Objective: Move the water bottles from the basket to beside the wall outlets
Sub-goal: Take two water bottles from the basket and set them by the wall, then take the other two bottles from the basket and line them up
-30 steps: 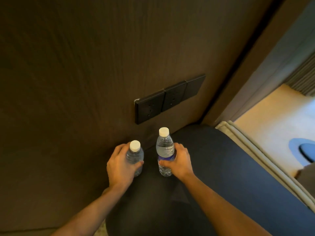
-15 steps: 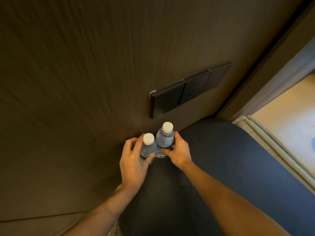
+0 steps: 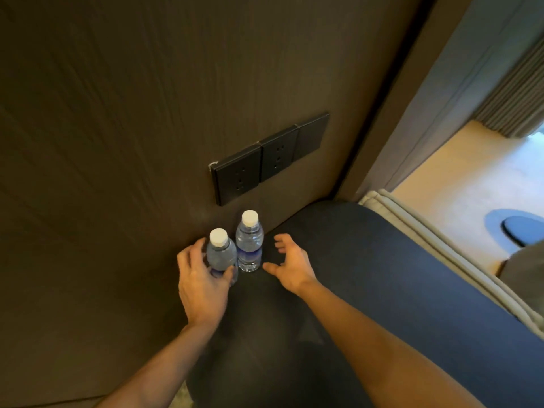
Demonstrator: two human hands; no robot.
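With the left hand (image 3: 203,285) gripping one clear white-capped plastic bottle (image 3: 220,256) and the right hand (image 3: 290,265) spread empty, a careless release could topple its touching twin (image 3: 249,245).

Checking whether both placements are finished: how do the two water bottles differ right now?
1. The left bottle has the left hand wrapped around it; the right bottle stands free, the right hand open beside it.
2. The right bottle stands nearer the wall outlets; the left bottle sits closer to the camera.

Both are upright, clear, white-capped, blue-labelled, on the dark surface.
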